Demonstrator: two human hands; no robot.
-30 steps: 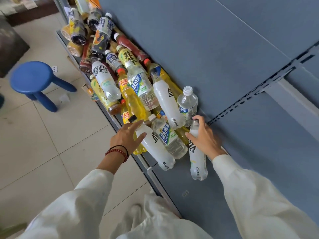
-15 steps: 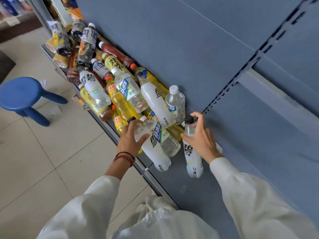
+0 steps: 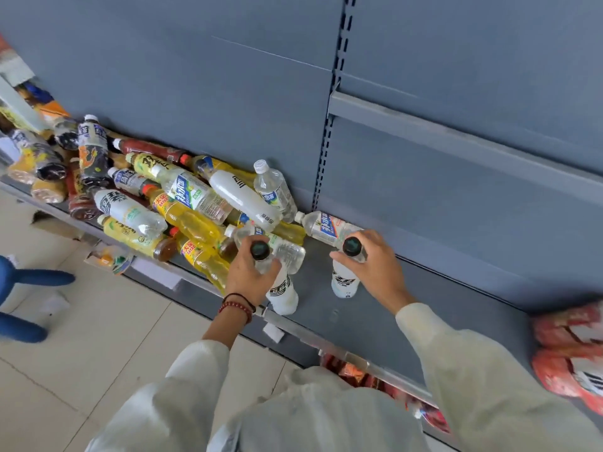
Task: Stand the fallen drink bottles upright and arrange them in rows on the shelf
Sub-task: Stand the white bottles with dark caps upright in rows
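Left hand (image 3: 249,277) curled round the neck of the left bottle (image 3: 283,296), black-capped, upright near the front edge of the shelf (image 3: 315,288). Right hand (image 3: 380,267) pinches the right bottle (image 3: 345,283) below its cap, upright mid-shelf. Fingers hide both shoulders. The bottle pile (image 3: 182,203) lies to the left, its far end blurred. Red packs (image 3: 567,350) are cut off at the right.

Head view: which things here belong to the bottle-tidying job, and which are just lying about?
Job in hand:
- left hand gripping a black-capped clear plastic bottle
- right hand gripping a second black-capped bottle
- heap of fallen plastic drink bottles
- grey metal shelf

Just lying about:
- blue plastic stool
- red plastic snack packets
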